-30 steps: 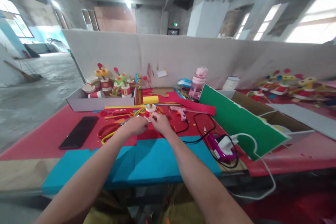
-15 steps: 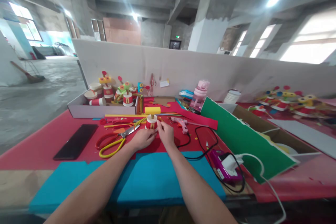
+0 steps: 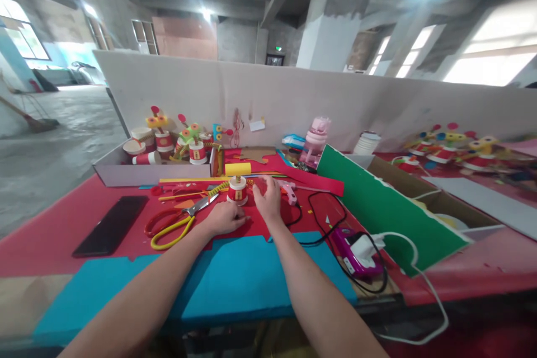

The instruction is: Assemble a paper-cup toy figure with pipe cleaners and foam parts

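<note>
A red and white paper cup point(image 3: 238, 192) stands upside down on the red table, with a coiled spring on top and folded paper arms at its sides. My left hand point(image 3: 227, 217) rests on the table just in front of the cup, holding nothing, its fingers loosely apart. Right of the cup is my right hand point(image 3: 268, 199), raised a little, thumb and fingers apart and nothing seen between them. Partly behind it lies a pink glue gun point(image 3: 288, 192). Scissors point(image 3: 173, 230) with red and yellow handles lie left of my left hand.
A black phone point(image 3: 111, 226) lies at left, below a white box point(image 3: 155, 175) of cups and paper figures. Blue sheets point(image 3: 239, 277) cover the front edge. At right are a green-sided box point(image 3: 386, 212), a purple power strip point(image 3: 356, 257) and loose cables. A pink bottle point(image 3: 316, 140) stands behind.
Both hands have come off the paper cup, which now stands by itself. My right hand has moved right and up toward the glue gun; my left has dropped toward me. The view has shifted slightly.
</note>
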Available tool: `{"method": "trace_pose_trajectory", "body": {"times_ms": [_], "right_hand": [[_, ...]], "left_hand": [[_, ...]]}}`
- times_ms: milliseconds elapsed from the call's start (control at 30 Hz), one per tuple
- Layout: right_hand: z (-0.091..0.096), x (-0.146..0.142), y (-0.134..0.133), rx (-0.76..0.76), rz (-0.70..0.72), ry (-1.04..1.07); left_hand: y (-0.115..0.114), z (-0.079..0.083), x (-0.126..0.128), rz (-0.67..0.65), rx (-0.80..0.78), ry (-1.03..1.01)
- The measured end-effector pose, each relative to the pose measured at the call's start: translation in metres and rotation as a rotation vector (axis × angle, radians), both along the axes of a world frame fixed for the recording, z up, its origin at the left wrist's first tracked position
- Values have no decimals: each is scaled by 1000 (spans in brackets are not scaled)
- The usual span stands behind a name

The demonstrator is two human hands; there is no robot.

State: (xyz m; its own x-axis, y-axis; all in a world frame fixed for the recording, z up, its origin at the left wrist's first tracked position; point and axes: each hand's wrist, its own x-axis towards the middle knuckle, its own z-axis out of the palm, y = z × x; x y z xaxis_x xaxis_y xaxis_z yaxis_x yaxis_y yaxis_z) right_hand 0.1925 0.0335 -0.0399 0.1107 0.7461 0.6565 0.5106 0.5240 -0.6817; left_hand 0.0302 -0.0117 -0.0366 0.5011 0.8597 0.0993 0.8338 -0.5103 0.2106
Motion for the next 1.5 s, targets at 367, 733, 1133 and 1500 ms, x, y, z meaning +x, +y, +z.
{"method": "trace_pose_trajectory", "body": {"times_ms": [367, 733, 1133, 1500], "right_hand": [[15, -19, 18, -285, 100, -445], [15, -19, 26, -184, 124, -414], [19, -16, 26, -136, 101, -348], [12, -18, 27, -166, 70, -352]], "left_hand": [[3, -8, -2, 1, 29, -32], [4, -8, 0, 25, 36, 12], [2, -6, 2, 39, 33, 0], [2, -7, 3, 40, 36, 44]]}}
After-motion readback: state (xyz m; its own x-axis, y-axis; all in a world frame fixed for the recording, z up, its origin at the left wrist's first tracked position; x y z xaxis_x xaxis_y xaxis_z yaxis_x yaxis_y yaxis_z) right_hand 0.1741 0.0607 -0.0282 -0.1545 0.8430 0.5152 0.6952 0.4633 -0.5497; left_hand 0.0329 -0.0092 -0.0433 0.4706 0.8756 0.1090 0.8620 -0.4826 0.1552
